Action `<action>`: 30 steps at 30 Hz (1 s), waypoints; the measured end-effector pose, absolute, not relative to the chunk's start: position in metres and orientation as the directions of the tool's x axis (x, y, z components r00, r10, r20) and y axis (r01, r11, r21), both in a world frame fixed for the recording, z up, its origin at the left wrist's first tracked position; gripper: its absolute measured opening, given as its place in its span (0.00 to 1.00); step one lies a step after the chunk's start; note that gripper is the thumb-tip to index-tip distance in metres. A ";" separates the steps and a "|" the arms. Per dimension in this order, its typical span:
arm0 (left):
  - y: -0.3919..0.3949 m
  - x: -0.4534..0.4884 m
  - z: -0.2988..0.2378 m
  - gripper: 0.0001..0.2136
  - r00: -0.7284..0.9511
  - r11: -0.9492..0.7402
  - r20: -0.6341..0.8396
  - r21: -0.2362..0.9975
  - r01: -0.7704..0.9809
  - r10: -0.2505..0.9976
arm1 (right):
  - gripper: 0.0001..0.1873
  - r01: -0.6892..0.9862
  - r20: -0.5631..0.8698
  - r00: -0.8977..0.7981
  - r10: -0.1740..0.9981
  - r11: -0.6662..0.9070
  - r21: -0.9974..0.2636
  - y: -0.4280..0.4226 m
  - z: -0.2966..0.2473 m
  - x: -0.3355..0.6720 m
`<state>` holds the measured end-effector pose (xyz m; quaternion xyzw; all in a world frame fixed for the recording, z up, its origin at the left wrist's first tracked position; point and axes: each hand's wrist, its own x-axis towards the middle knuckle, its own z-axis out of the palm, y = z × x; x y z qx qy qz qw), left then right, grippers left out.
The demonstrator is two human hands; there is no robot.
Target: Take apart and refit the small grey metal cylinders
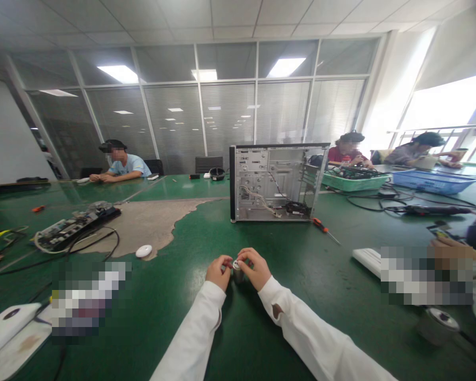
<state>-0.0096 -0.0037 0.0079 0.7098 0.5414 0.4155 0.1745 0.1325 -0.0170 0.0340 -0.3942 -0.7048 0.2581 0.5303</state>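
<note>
A small grey cylinder with a pale top [238,275] stands upright on the green table [174,317], between my two hands. My left hand [219,271] is closed, its thumb and fingertips pinched at the left of the cylinder's top. My right hand [255,269] curls over from the other side, with thumb and forefinger closed at the top edge. Whether anything tiny lies between the fingertips cannot be made out. Both forearms are in white sleeves. Beyond my hands an opened computer case [277,182] stands on its long edge, with cables inside.
An orange-handled screwdriver [320,225] lies beside the case. A round white lid [144,251] and a circuit board assembly [77,225] lie leftward. Green basket [355,182], blue basket [434,181] and a larger grey cylinder [437,326] are rightward. A co-worker's hand [446,251] reaches in at right.
</note>
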 end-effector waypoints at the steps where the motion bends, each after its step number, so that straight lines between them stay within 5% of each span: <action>1: -0.003 -0.010 0.007 0.12 0.065 -0.348 0.397 0.700 0.623 0.916 | 0.04 0.289 0.550 -0.130 0.825 0.562 -0.775 -0.017 0.035 0.132; 11: -0.003 -0.008 0.009 0.13 0.027 -0.305 0.374 0.709 0.636 0.927 | 0.06 0.357 0.565 0.004 0.825 0.527 -0.771 0.000 0.025 0.156; 21: -0.003 -0.006 0.009 0.13 -0.009 -0.278 0.363 0.728 0.626 0.932 | 0.03 0.596 0.442 -0.205 0.873 0.470 -0.651 0.018 -0.007 0.184; 30: -0.006 -0.005 0.012 0.13 0.002 -0.287 0.368 0.721 0.630 0.930 | 0.02 0.471 0.411 -0.181 0.894 0.446 -0.761 0.017 -0.007 0.185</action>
